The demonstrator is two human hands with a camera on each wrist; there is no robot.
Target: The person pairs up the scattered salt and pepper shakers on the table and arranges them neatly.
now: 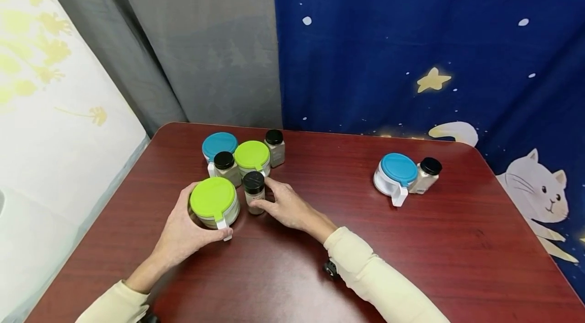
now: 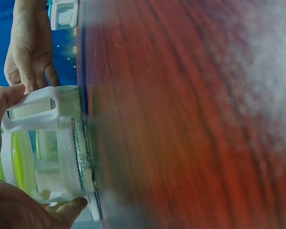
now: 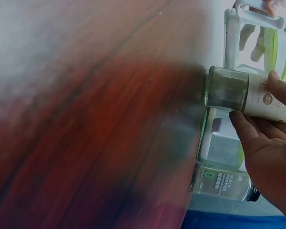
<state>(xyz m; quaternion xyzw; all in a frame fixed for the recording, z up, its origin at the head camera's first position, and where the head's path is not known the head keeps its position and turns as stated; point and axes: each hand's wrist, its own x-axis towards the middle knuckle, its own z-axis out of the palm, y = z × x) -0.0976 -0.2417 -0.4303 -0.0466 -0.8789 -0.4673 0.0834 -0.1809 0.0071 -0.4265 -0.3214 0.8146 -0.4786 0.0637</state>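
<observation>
My left hand [image 1: 180,234] grips a clear jar with a lime-green lid [image 1: 212,198] and a white handle [image 2: 31,123]. The thumb lies at the handle and the other fingers wrap the far side. Just right of that jar, my right hand [image 1: 292,206] holds a black-capped spice bottle [image 1: 254,195] upright between thumb and fingers. In the right wrist view its glass base [image 3: 227,89] shows at the tabletop, below a pale label. Behind both hands stand a second green-lidded jar [image 1: 252,154], a blue-lidded jar [image 1: 220,145] and another spice bottle [image 1: 225,161].
A black pepper bottle [image 1: 274,148] stands at the back of this cluster. Farther right on the brown table [image 1: 320,170], a blue-lidded jar [image 1: 396,173] sits beside a black-capped bottle [image 1: 426,175]. Grey and blue curtains [image 1: 365,49] hang behind the table's back edge.
</observation>
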